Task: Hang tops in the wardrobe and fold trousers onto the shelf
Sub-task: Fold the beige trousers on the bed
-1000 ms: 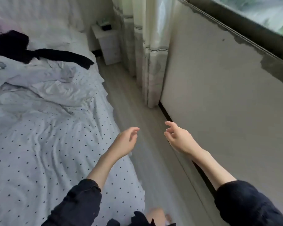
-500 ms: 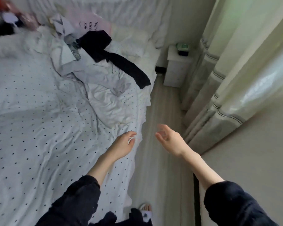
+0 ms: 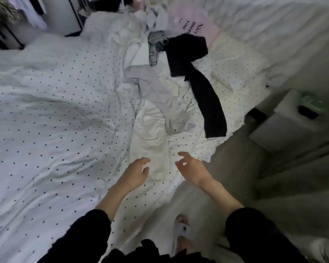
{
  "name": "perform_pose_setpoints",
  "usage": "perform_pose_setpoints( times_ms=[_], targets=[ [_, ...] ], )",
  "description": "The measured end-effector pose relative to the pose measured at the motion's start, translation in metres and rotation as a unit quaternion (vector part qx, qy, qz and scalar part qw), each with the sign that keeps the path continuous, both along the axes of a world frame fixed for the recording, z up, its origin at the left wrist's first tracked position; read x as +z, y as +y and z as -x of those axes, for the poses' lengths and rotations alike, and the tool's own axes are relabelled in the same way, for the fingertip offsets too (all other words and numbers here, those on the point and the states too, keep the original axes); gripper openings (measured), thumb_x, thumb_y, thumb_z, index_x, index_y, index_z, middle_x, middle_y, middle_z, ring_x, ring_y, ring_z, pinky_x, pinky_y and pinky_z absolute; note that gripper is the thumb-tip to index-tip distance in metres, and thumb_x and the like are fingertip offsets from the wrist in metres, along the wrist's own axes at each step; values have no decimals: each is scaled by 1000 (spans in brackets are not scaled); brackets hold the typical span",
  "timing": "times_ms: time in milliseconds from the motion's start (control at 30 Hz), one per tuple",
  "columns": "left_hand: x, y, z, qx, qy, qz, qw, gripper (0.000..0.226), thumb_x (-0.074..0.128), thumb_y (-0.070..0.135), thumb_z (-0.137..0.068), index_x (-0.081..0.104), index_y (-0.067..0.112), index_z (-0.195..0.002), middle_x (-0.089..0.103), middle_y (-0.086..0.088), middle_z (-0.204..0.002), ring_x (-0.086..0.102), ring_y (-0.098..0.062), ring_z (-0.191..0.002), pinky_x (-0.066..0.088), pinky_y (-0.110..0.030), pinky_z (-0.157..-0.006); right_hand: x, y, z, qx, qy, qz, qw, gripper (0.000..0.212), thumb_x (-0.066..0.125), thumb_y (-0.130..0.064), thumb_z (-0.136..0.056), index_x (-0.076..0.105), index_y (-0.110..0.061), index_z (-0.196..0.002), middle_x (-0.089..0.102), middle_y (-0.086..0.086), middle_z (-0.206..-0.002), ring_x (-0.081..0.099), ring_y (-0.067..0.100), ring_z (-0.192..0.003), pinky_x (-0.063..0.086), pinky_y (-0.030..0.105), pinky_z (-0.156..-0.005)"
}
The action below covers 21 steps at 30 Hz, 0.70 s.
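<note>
1. White bedding with small black dots [image 3: 51, 111] is covering the bed and filling most of the view, and it is lying rumpled.
2. Both hands are reaching out over the near edge of the bed, side by side and apart from each other.
3. The left hand [image 3: 135, 172] is hovering with its fingers loosely curled and is holding nothing.
4. The right hand [image 3: 191, 168] is hovering just beside it, fingers spread and slightly bent, and it too is gripping nothing.
5. A white garment [image 3: 150, 137] is lying crumpled on the bedding just beyond the fingertips; whether it is a top or trousers is hard to tell.
6. A pale grey garment [image 3: 160, 93] is trailing across the bed farther off, partly lying over the white one.
7. A black garment [image 3: 199, 73] is stretching diagonally toward the bed's right edge, well beyond the hands.
8. A pink piece with dark lettering [image 3: 194, 25] is sitting near the head of the bed, beside a cream pillow [image 3: 237, 61].
9. A white bedside cabinet [image 3: 285, 128] is standing on the floor to the right of the bed.
10. Dark sleeves are covering both forearms, and a foot in a pale slipper [image 3: 182, 226] is showing on the floor below.
</note>
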State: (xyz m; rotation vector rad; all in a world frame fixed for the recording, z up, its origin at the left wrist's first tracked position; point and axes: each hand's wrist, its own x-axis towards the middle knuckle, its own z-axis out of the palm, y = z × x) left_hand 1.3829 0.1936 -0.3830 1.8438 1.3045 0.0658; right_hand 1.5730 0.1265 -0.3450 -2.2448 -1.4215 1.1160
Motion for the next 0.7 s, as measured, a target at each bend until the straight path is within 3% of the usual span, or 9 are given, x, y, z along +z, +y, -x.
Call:
perform_pose_setpoints(
  times_ms=[200,500,633,700],
  targets=[
    [-17,42,-68,36,18,28,999,36,43,17,-98,45,14,-134,49,-7,-136,45,-19,-125,30,-21,-102,-33,76,-79,91,-67,54,992,46,39,-32,-100,32,-19,-143,53,5,-135,49,24,-123,39,34,-98],
    [-94,151,-126,55,48,49,996,40,41,19,-99,40,16,-139,42,-3,-143,38,-18,-131,27,-26,-108,-128,226,-155,106,-143,70,982,45,40,-26,-98,35,-7,-139,40,13,-141,41,29,-127,40,41,-98],
    [-154,183,-146,67,59,47,995,44,44,18,-98,36,18,-141,39,-1,-144,36,-16,-133,27,-25,-108,-201,288,-187,87,-203,94,971,74,47,-40,-94,10,-6,-149,9,8,-158,11,27,-144,30,46,-107],
    [-172,188,-153,62,61,50,995,45,44,19,-98,34,19,-142,38,0,-145,36,-15,-134,28,-26,-109,-224,302,-196,71,-205,144,966,84,50,-49,-91,6,-7,-149,10,7,-157,15,27,-143,30,46,-106]
  ],
)
